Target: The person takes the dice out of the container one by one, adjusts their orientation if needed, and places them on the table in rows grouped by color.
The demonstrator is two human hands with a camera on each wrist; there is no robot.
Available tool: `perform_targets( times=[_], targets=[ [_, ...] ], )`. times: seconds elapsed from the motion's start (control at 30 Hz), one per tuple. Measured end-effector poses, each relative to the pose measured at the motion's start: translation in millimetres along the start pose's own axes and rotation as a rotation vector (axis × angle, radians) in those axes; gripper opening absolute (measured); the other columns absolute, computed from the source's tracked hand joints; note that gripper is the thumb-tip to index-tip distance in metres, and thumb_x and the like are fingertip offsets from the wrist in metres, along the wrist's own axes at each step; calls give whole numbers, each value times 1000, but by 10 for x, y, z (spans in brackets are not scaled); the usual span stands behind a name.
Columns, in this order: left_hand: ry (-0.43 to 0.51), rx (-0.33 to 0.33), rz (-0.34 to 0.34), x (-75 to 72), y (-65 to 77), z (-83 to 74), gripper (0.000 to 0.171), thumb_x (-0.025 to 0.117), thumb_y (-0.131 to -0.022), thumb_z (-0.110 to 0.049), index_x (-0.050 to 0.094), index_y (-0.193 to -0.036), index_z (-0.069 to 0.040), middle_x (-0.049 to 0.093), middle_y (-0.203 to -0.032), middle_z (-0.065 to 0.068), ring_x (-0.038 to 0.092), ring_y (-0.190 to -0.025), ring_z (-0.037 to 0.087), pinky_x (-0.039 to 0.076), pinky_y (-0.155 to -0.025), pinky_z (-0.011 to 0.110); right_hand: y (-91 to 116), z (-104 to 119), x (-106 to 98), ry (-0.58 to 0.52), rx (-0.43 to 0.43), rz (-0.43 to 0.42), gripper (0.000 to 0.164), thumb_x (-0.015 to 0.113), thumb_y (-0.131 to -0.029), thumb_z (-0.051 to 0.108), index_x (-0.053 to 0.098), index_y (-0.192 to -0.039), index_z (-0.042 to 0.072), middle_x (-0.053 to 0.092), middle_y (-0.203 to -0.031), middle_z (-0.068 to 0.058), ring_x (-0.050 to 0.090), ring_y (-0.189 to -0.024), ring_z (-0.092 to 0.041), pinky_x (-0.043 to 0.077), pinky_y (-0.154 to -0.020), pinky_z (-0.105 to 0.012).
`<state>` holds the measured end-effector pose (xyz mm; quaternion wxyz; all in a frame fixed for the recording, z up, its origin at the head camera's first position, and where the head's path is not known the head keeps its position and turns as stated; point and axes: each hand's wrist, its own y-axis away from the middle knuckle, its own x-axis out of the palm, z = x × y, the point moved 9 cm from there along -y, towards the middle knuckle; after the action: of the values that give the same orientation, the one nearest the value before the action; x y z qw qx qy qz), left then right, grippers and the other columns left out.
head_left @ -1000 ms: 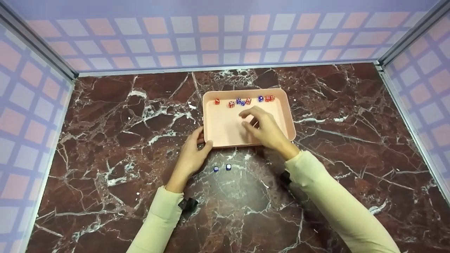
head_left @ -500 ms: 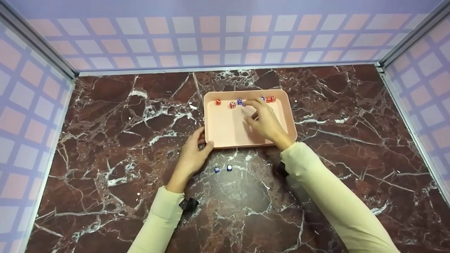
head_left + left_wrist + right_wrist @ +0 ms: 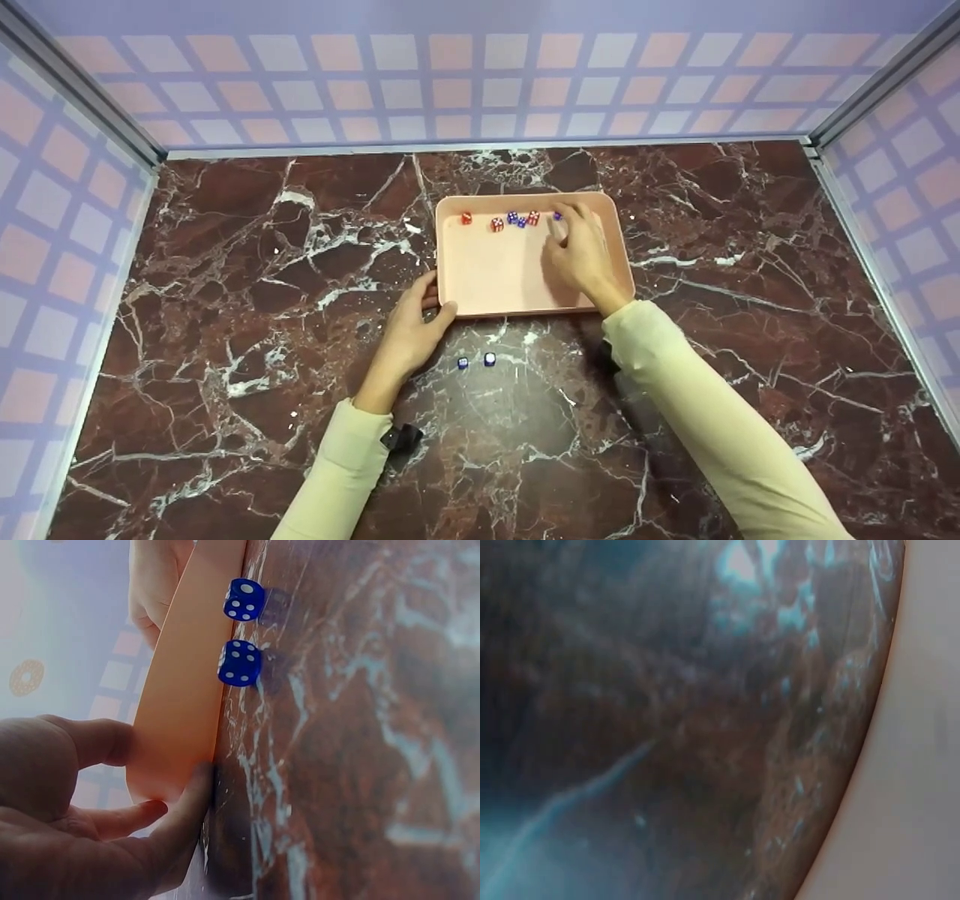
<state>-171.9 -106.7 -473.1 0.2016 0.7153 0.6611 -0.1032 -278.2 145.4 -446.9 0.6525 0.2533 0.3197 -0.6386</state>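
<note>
A shallow peach tray (image 3: 480,292) sits on the marble tabletop. My left hand (image 3: 414,322) grips its near-left corner; in the left wrist view the thumb (image 3: 105,741) is at the rim, with fingers along the side wall. My right hand (image 3: 581,251) reaches into the tray's right part, thumb and forefinger apart, fingertips right by a blue die (image 3: 557,216). Along the far wall lie a red die (image 3: 466,218), another red die (image 3: 497,224), two blue dice (image 3: 513,217) and a third red die (image 3: 533,217). The right hand hides the tray's far-right corner.
Two blue dice lie on the table in front of the tray, a left one (image 3: 463,363) and a right one (image 3: 490,359). Checked panels (image 3: 480,82) wall the table at the back and sides. The right wrist view shows mostly marble surface (image 3: 667,727).
My right hand has moved rightward inside the tray, from the middle to over the far-right dice, now covering the two red dice there. My left hand stays on the corner.
</note>
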Motion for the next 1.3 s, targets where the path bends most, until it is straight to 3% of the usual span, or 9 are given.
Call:
perform_targets(
  times=[0.37,0.7,1.03,1.3],
  targets=[
    [14,-10,4,0,-16,35,64,68,-101,-15,43,-158,2,59,-141,25,60,-130,38,44,-117,50,-44,-57,10,-30,-14,-41,38,56,-104,1,60,-139,-13,58,-141,-27,51,-137,-43,34,-125,-49],
    [20,12,8,-17,-14,47,62,66,-102,-14,44,-156,6,58,-141,27,60,-130,40,44,-117,51,-29,-32,-14,-12,-42,-70,24,59,-103,-1,70,-121,-10,66,-127,-26,59,-125,-43,44,-116,-49],
    [19,2,8,-9,-12,36,63,67,-101,-15,44,-156,4,58,-142,26,60,-130,39,43,-118,51,-98,-63,-13,9,0,-33,45,58,-97,-9,62,-142,-4,58,-148,-19,54,-138,-40,40,-122,-49],
    [13,-15,20,17,-18,38,65,67,-101,-17,43,-158,2,58,-143,25,60,-131,38,41,-119,51,-138,-96,10,40,-7,7,43,57,-99,-9,61,-141,-7,55,-151,-19,54,-139,-40,42,-121,-49]
  ],
)
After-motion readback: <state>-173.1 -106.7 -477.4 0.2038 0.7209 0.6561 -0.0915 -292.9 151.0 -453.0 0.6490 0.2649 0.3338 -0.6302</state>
